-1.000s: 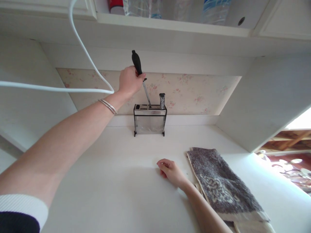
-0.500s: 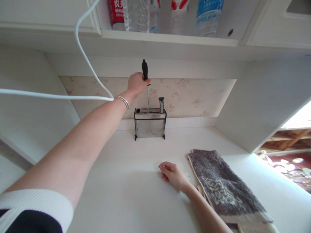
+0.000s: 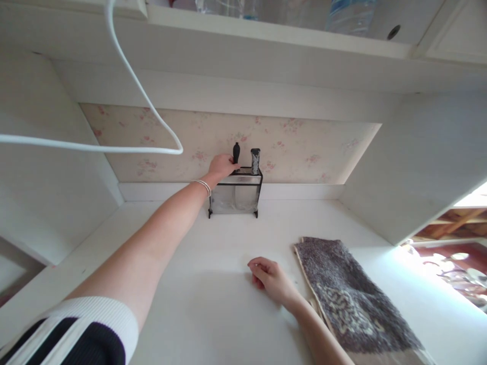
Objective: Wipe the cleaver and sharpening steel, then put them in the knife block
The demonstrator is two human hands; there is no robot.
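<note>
A clear knife holder [image 3: 236,195] with a black frame stands at the back of the white counter [image 3: 198,284], against the floral wall. My left hand [image 3: 222,165] reaches to its top and grips the black handle of a sharpening steel [image 3: 236,152], whose rod is sunk into a slot. A second, grey handle [image 3: 254,159] sticks up from the holder just to the right. My right hand [image 3: 272,278] rests on the counter with curled fingers, holding nothing, next to a grey patterned towel [image 3: 350,299].
A white cable [image 3: 125,71] loops across the upper left, in front of the wall. A shelf [image 3: 289,30] overhead carries bottles [image 3: 344,12]. White side panels close in the counter at left and right. An open gap at the far right shows things below.
My left hand has pushed the sharpening steel down into the holder; only its black handle now shows above the top. My right hand stayed on the counter.
</note>
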